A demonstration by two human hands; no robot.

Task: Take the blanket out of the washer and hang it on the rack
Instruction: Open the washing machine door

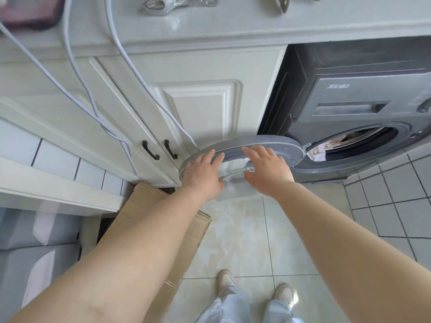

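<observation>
Washer door point(268, 142): swung wide to about 9 o'clock of the drum mouth, its rim nearly against the white cabinet point(198, 101); held this far out, I judge, so the opening stays clear for pulling fabric through.
Left hand point(203, 171): fingers straight, laid flat on the door's outer edge at its 8 o'clock side, gripping nothing; it looks placed to steady or push the door.
Right hand point(268, 169): fingers spread and relaxed, over the door's inner face near its centre; whether it touches the glass I cannot tell. It holds nothing.
Blanket point(326, 148): inside the washer point(361, 94), at 3 o'clock of the hands; pale and pinkish folds show at the drum mouth's left lip, apart from both hands.
Cables point(130, 64): hang down across the cabinet front toward the door's far rim, a possible snag.
Cardboard point(149, 201): flattened on the floor at 7 o'clock of the door.
Rack: not in view.
Stage: door open, blanket not yet touched.
</observation>
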